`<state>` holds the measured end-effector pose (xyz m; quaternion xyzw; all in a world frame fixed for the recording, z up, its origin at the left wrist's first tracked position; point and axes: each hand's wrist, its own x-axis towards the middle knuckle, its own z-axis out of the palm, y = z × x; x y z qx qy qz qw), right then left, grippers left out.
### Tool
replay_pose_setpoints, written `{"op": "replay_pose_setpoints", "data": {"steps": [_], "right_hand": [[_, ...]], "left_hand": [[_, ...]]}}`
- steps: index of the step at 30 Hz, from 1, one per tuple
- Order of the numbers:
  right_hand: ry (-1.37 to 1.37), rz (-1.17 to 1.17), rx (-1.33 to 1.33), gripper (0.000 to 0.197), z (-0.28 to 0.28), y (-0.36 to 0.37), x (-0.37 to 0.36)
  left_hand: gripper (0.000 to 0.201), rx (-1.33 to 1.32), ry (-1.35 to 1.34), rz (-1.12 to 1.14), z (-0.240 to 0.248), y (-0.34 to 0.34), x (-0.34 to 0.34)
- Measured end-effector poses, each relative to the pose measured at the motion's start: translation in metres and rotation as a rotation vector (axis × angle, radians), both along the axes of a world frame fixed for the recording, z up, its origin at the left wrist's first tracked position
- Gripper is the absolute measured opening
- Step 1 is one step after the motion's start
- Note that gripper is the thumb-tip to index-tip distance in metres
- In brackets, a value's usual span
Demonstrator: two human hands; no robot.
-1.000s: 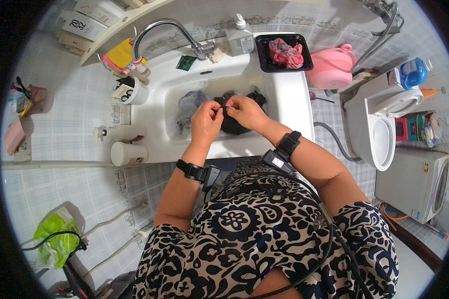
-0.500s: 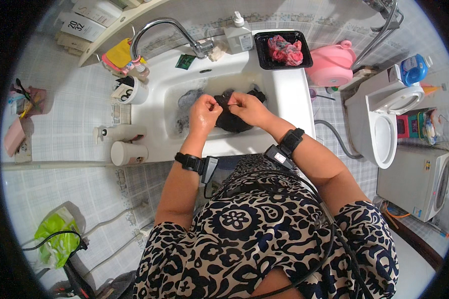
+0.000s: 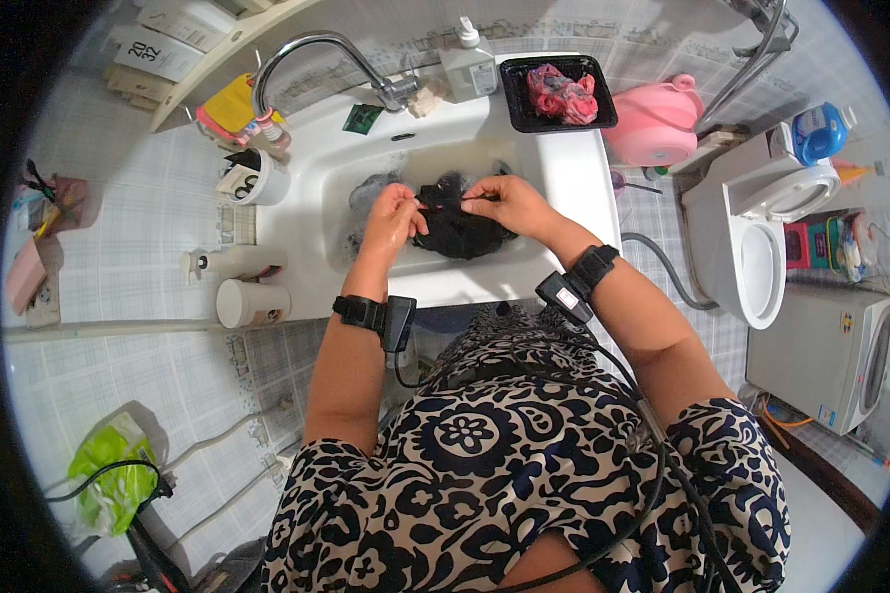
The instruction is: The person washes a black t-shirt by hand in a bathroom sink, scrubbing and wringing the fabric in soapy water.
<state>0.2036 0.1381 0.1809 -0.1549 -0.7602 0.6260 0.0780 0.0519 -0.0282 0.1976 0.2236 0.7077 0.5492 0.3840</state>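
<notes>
A wet black cloth (image 3: 462, 233) hangs between my hands over the white sink (image 3: 302, 232). My left hand (image 3: 394, 219) is closed on its left edge, with the fingertips pinched together. At the upper right edge, my right hand (image 3: 514, 206) pinches the cloth between thumb and fingers. The lower part of the cloth spreads toward the near side of the basin. Beneath it is cloudy, sudsy water (image 3: 435, 158), where a grey cloth (image 3: 374, 191) lies at the left. What kind of garment the black cloth is, I cannot tell.
A chrome faucet (image 3: 336, 44) arches over the sink's back left. A pump bottle (image 3: 469, 67) and a black tray (image 3: 512, 107) holding a red patterned cloth (image 3: 564, 97) stand behind. Left are white containers (image 3: 254, 302). Right are a pink basin (image 3: 653, 124) and a toilet (image 3: 761, 272).
My hands have moved slightly apart, spreading the black cloth wider between them. The right hand has shifted right, and more of the cloth's surface shows.
</notes>
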Motion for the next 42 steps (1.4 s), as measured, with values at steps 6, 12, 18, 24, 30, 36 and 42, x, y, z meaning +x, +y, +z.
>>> {"op": "replay_pose_setpoints", "data": {"steps": [6, 12, 18, 24, 30, 36, 42], "right_hand": [[-0.035, -0.237, 0.149, 0.025, -0.006, 0.014, -0.007], [0.003, -0.29, 0.03, 0.027, -0.007, 0.018, -0.01], [0.082, -0.322, -0.039, 0.031, -0.009, 0.022, -0.014], [0.045, -0.343, -0.028, 0.025, -0.022, 0.026, -0.015], [0.061, -0.189, 0.05, 0.024, -0.005, 0.0, -0.008], [0.155, 0.026, -0.14, 0.019, -0.018, -0.023, -0.015], [0.082, -0.103, -0.048, 0.014, -0.014, -0.02, -0.016]], "left_hand": [[0.008, 0.03, -0.146, -0.158, 0.003, -0.004, 0.008], [0.013, 0.051, -0.221, -0.168, 0.013, -0.002, 0.014], [0.018, 0.002, -0.11, -0.144, 0.004, -0.005, 0.01], [0.015, 0.006, -0.181, -0.142, 0.004, -0.003, 0.008], [0.016, 0.041, -0.204, -0.11, 0.002, -0.005, 0.01], [0.016, 0.11, -0.126, -0.141, 0.004, 0.0, 0.014], [0.016, 0.066, -0.085, -0.157, 0.002, -0.003, 0.012]]}}
